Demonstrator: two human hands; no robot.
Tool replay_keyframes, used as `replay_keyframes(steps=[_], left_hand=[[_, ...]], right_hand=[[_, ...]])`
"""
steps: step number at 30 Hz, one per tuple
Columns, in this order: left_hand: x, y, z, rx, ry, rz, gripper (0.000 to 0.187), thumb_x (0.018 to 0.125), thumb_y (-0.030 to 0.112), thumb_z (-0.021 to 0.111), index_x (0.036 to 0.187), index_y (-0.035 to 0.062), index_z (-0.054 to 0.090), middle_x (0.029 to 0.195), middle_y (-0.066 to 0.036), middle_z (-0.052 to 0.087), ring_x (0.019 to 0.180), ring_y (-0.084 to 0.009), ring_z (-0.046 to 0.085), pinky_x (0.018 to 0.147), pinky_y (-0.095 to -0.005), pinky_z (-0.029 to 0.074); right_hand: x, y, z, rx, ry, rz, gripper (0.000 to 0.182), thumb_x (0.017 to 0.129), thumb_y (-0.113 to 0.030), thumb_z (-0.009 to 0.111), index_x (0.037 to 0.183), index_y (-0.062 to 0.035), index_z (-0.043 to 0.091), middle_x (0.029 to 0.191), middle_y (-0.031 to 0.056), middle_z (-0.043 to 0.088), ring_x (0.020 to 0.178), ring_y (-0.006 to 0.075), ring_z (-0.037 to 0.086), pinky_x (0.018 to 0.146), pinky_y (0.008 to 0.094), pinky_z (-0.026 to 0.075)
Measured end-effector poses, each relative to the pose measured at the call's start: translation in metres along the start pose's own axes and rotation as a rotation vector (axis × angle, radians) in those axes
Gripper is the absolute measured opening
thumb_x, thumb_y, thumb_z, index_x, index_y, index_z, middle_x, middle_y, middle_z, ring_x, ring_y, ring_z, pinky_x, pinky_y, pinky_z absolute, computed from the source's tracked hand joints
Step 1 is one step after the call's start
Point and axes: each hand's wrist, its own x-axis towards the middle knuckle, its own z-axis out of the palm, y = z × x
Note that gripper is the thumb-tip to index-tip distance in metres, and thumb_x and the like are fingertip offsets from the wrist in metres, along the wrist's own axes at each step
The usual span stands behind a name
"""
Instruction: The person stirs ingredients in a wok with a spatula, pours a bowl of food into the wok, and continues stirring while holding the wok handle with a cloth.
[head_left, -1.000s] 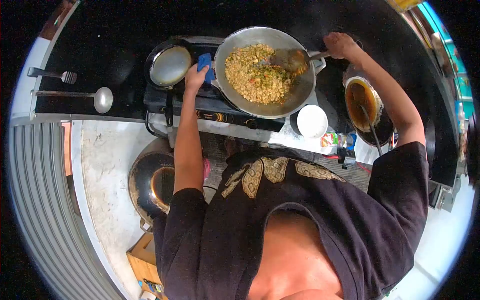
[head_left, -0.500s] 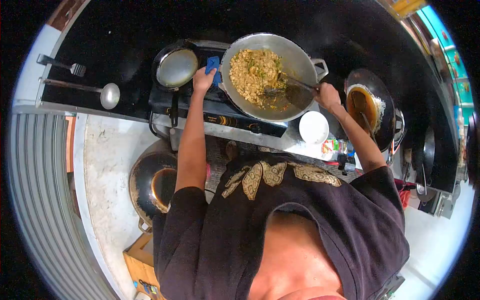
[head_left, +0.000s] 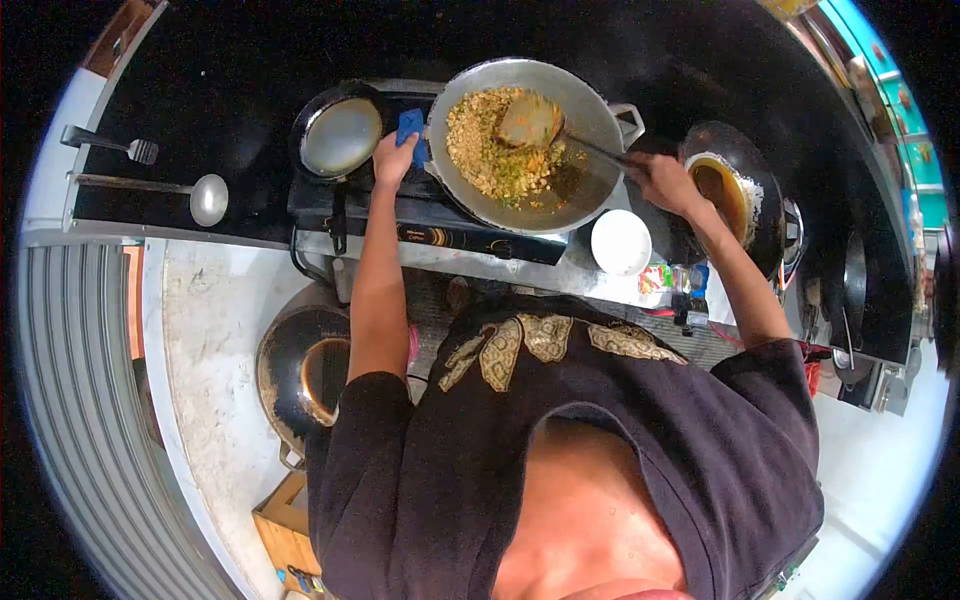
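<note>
A large silver wok (head_left: pixel 592 120) stands on the black stove (head_left: pixel 430 236), holding crumbly tan food (head_left: pixel 475 130) with green and orange bits. My left hand (head_left: pixel 394 158) is closed on a blue cloth (head_left: pixel 411 125) at the wok's left handle. The handle of a spatula (head_left: pixel 590 147) is gripped in my right hand (head_left: pixel 662 183), right of the wok. Its broad, food-smeared blade is over the food near the wok's middle. Just below my right hand is a white bowl (head_left: pixel 621 243).
A small frying pan (head_left: pixel 342 137) sits at the stove's left. Further left lie a ladle (head_left: pixel 208 200) and a slotted utensil (head_left: pixel 143 151). At the right is a dark wok (head_left: pixel 765 215) with brown liquid. Another dark wok (head_left: pixel 285 375) is at the lower left.
The spatula blade has moved up and now shows its broad face. My right hand has shifted slightly right. Pans and stove appear slightly further left and up in view.
</note>
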Motion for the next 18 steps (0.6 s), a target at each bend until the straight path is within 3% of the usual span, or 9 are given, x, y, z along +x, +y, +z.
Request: replay_keyframes(steps=[2,4,6,10,11,14,18], left_hand=[[0.003,-0.003,0.005,0.029,0.024,-0.015,0.033,0.082,0.035,0.059,0.097,0.0059,0.066,0.086,-0.014,0.066,0.083,-0.0313,0.062,0.076,-0.0385,0.046],[0.005,-0.005,0.007,0.084,0.085,0.011,0.034,0.082,0.036,0.059,0.097,0.0061,0.065,0.088,-0.015,0.066,0.086,-0.0327,0.062,0.078,-0.0392,0.046],[0.002,-0.008,0.011,0.167,0.164,0.081,0.035,0.081,0.037,0.059,0.097,0.0057,0.065,0.090,-0.017,0.065,0.089,-0.0334,0.061,0.079,-0.0396,0.046],[0.006,-0.016,0.014,0.047,0.036,-0.005,0.036,0.081,0.037,0.058,0.099,0.0069,0.065,0.093,-0.018,0.065,0.091,-0.0339,0.061,0.081,-0.0395,0.046],[0.001,-0.007,0.009,0.065,0.033,-0.014,0.036,0.081,0.037,0.058,0.100,0.0072,0.064,0.094,-0.018,0.065,0.091,-0.0340,0.061,0.081,-0.0396,0.046],[-0.005,0.003,0.007,0.107,0.138,-0.003,0.036,0.081,0.036,0.058,0.103,0.0081,0.064,0.095,-0.018,0.064,0.092,-0.0348,0.060,0.082,-0.0405,0.046],[0.008,-0.010,0.017,0.071,0.092,-0.006,0.036,0.081,0.036,0.057,0.103,0.0081,0.063,0.095,-0.018,0.064,0.092,-0.0360,0.059,0.082,-0.0417,0.045]], right_hand=[[-0.004,-0.021,0.010,0.190,-0.169,-0.024,0.034,0.083,-0.017,0.054,0.117,-0.0149,0.059,0.088,0.0213,0.063,0.083,0.0373,0.061,0.074,0.0432,0.049],[0.013,-0.004,0.088,0.051,-0.225,0.027,0.033,0.084,-0.020,0.052,0.117,-0.0183,0.058,0.089,0.0226,0.063,0.083,0.0363,0.062,0.076,0.0448,0.049],[0.022,-0.020,0.115,-0.038,-0.124,0.140,0.032,0.086,-0.023,0.049,0.116,-0.0200,0.058,0.087,0.0238,0.062,0.083,0.0358,0.062,0.075,0.0465,0.049],[0.042,-0.016,0.109,-0.036,-0.198,0.121,0.032,0.090,-0.027,0.044,0.116,-0.0174,0.059,0.086,0.0244,0.062,0.083,0.0378,0.061,0.073,0.0485,0.049],[0.041,-0.004,0.102,0.007,-0.180,-0.012,0.031,0.090,-0.026,0.043,0.113,-0.0145,0.060,0.088,0.0239,0.062,0.083,0.0386,0.061,0.072,0.0475,0.049],[0.007,-0.016,0.041,-0.059,-0.268,-0.111,0.031,0.089,-0.025,0.043,0.110,-0.0123,0.061,0.088,0.0238,0.062,0.082,0.0386,0.061,0.072,0.0478,0.049],[0.012,-0.012,0.098,-0.189,-0.256,0.178,0.029,0.089,-0.024,0.043,0.106,-0.0111,0.062,0.090,0.0230,0.062,0.087,0.0376,0.061,0.076,0.0489,0.048]])
